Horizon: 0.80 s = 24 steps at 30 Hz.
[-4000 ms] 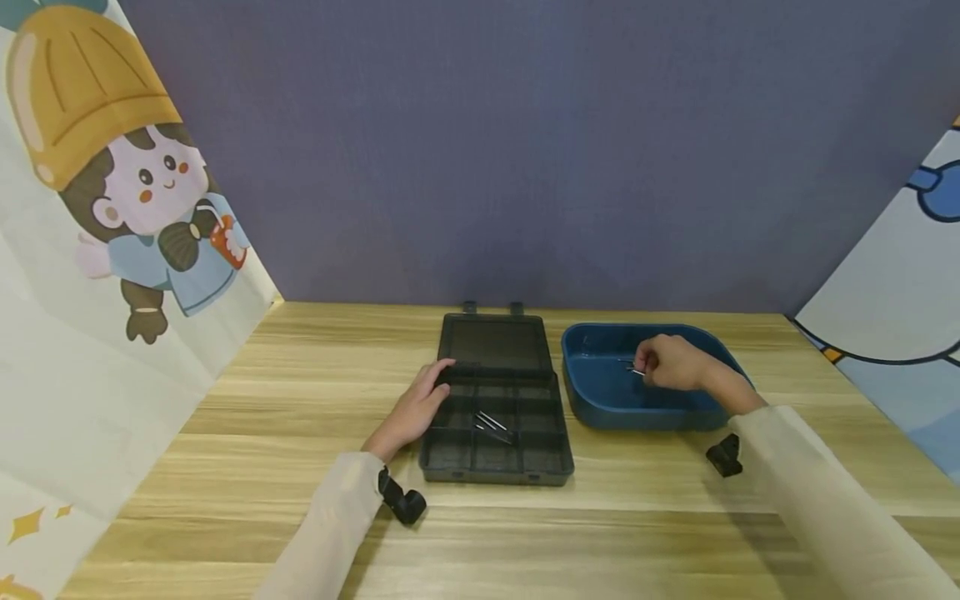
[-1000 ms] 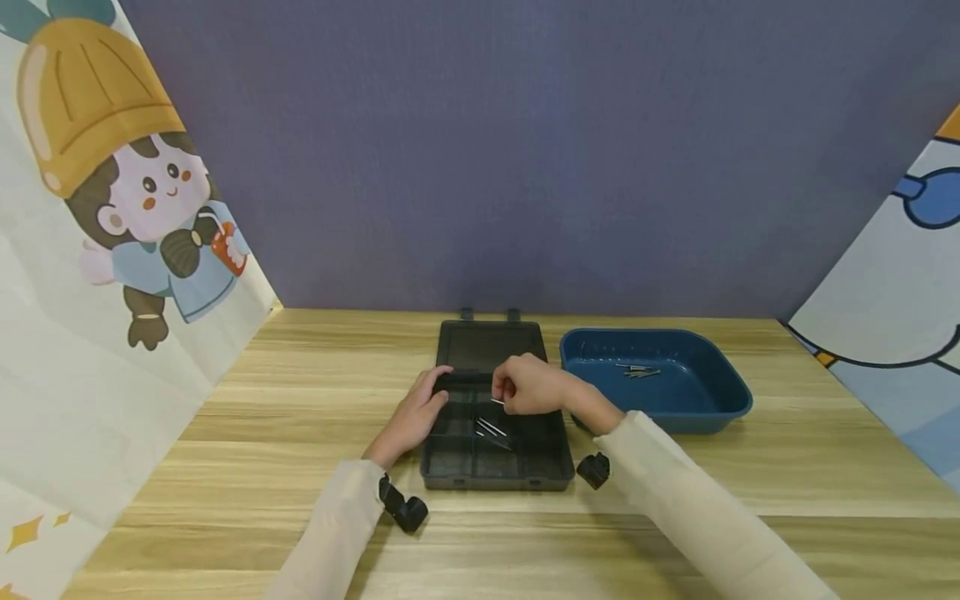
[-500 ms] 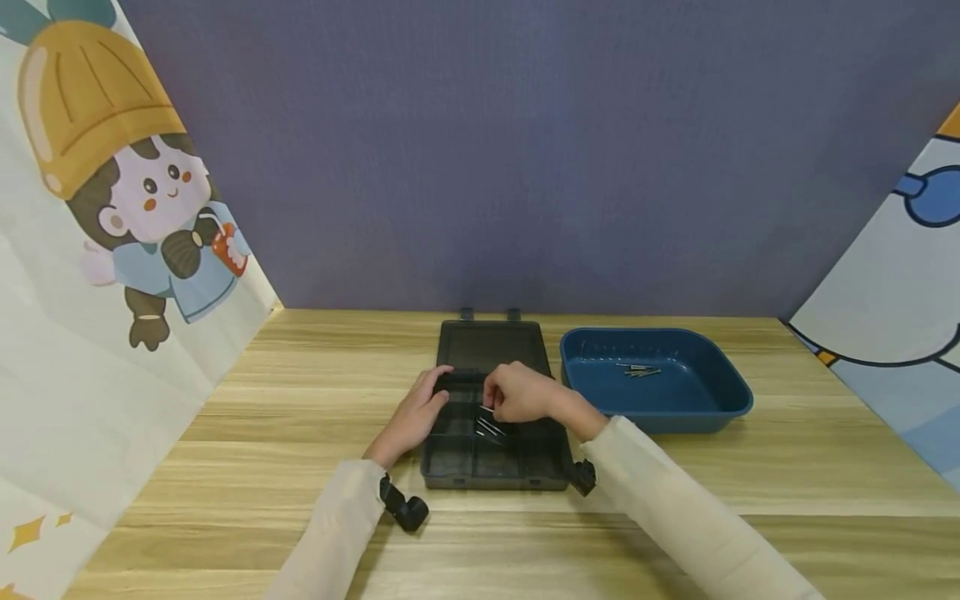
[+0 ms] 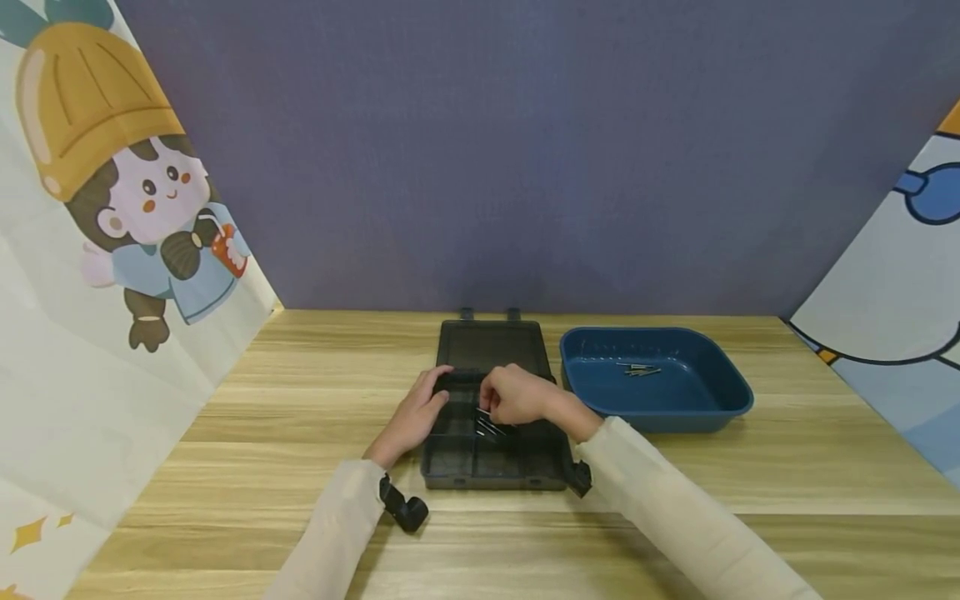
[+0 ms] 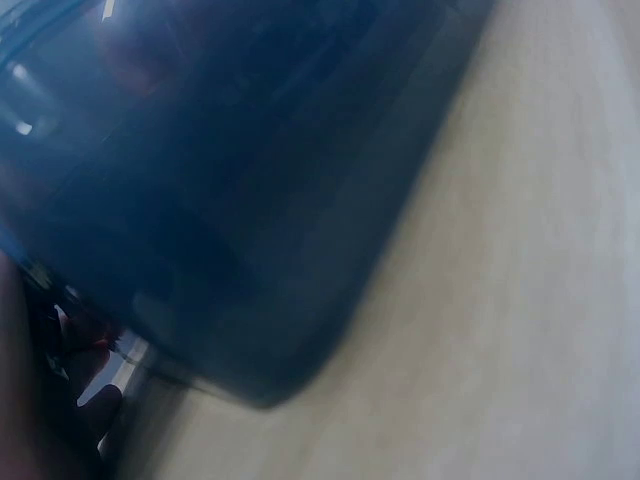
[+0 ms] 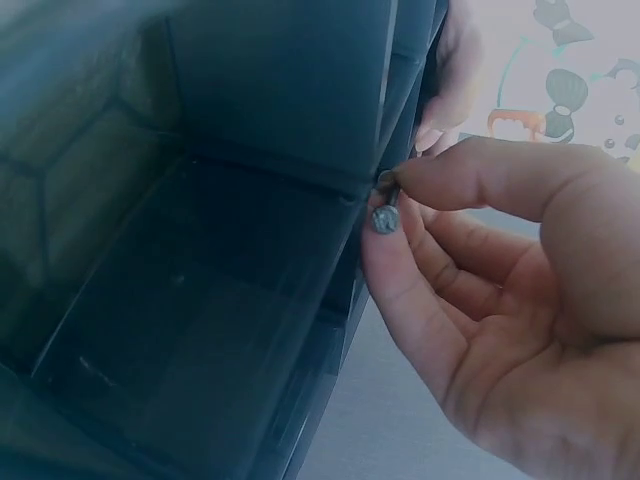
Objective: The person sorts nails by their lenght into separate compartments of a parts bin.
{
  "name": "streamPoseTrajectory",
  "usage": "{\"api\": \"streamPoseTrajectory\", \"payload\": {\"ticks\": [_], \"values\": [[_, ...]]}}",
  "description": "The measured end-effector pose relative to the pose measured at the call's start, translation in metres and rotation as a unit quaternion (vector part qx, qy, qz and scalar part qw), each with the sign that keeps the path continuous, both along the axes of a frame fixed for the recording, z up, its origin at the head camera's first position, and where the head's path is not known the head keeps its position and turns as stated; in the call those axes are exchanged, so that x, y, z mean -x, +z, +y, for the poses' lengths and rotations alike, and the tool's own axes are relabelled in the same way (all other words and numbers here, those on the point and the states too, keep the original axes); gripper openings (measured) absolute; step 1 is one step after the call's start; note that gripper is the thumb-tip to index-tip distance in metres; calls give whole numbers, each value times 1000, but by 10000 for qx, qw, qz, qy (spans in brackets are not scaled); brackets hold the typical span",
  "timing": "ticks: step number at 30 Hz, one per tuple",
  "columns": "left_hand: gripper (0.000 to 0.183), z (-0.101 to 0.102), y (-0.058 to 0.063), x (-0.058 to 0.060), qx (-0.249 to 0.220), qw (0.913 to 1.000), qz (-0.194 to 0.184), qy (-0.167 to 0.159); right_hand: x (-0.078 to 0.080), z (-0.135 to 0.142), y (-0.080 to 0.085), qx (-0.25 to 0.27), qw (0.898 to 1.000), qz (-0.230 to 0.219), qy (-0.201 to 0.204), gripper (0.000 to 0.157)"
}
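A dark, see-through compartment box (image 4: pixel 448 457) stands on the table with its lid (image 4: pixel 491 342) laid back. My right hand (image 4: pixel 517 394) reaches over its middle compartments and pinches a nail (image 6: pixel 385 219) between thumb and forefinger; its round head faces the right wrist camera. Right below the fingertips, several nails (image 4: pixel 489 428) lie in a compartment. With forefinger and thumb spread, my left hand (image 4: pixel 411 417) rests on the box's left edge near the hinge. The left wrist view is blurred and shows the box's side wall (image 5: pixel 260 250) with fingertips (image 5: pixel 97 410) at lower left.
A blue tub (image 4: pixel 660 414) stands close to the right of the box, with several more nails (image 4: pixel 639 370) on its floor. Behind the wooden table (image 4: pixel 262 483) rises a grey-blue partition (image 4: pixel 480 150). Both wrists carry black camera mounts.
My right hand has left the blue tub with a nail and come left over the box, then lower and slightly nearer to the nails lying there. The left hand has stayed at the box's edge.
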<state>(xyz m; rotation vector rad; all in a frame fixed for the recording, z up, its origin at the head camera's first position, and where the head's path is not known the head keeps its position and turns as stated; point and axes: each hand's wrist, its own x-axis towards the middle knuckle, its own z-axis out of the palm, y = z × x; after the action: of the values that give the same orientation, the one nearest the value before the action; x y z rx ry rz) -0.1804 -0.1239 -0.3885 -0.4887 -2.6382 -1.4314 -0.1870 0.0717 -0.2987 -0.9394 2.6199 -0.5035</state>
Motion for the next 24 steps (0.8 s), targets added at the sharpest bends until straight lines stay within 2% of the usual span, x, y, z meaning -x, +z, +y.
{"api": "streamPoseTrajectory", "payload": {"ticks": [16,24], "values": [[43,0,-1,1,-84,10000,33,-33,0,0,0,-140,9998,-122,-100,15],[43,0,-1,1,-77,9999,141,-6,0,1,2,-163,9998,-79,23,16]]}}
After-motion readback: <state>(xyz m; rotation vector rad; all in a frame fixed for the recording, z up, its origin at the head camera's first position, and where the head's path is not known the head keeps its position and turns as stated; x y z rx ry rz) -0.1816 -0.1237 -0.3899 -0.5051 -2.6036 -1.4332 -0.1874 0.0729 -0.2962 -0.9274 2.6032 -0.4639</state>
